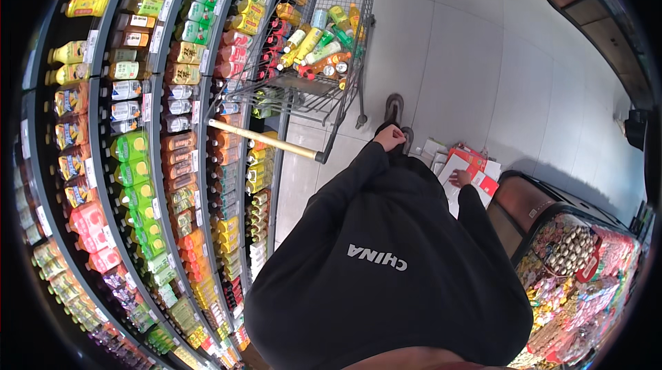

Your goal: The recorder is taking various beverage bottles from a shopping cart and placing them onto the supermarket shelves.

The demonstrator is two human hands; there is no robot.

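Note:
My left hand (390, 137) is in front of my body above my shoes (394, 106), its fingers curled; nothing shows in it. Low at my right side, my right hand (460, 178) is at a pile of papers, over a white sheet (451, 177) beside a red and white one (485, 182); whether it grips a sheet cannot be told. A metal shopping cart (362, 34) with a pale handle bar (266, 140) stands ahead on the left. Several drink bottles (310, 45) lie jumbled in its basket.
Shelves (93, 127) packed with bottled drinks rise along the left. At the lower right stands a bin of wrapped sweets (563, 287) with a dark side panel (522, 202). Grey floor tiles (460, 59) stretch ahead, and another dark display unit (589, 13) is at the upper right.

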